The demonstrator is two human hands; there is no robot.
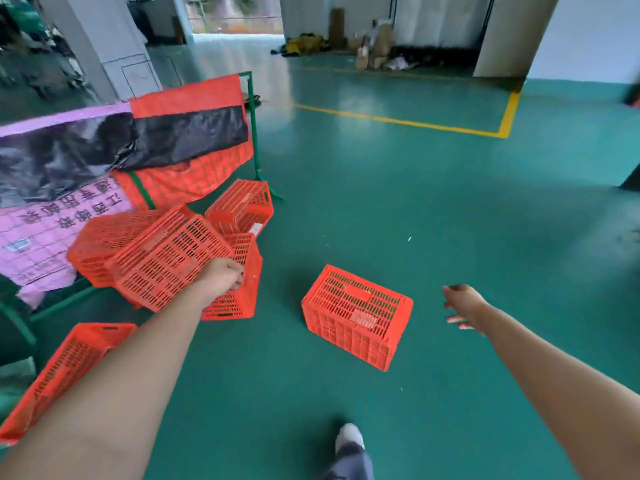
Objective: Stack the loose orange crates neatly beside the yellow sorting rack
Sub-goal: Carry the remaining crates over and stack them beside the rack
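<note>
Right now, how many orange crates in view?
6. Held crate in the left hand; rear-left crate behind it; lower crate beneath; back crate by the green rack; lone crate mid-floor; near-left crate bottom left. Pile may hide more.

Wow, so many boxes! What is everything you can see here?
Slatted plastic crates: six, orange; four heaped by the rack, one alone mid-floor, one lower left.
Metal rack frame: one, green; left, behind the heap.
Woven sacks: two, orange and pink, black-lined; hung on the rack.
Painted floor line: one, yellow; far right.
Cardboard pile: one, brown; far wall.
Shoe: one, white; bottom middle.
Left hand: one; grips a tilted crate on the heap.
Right hand: one; open, empty, right of the lone crate.
</note>
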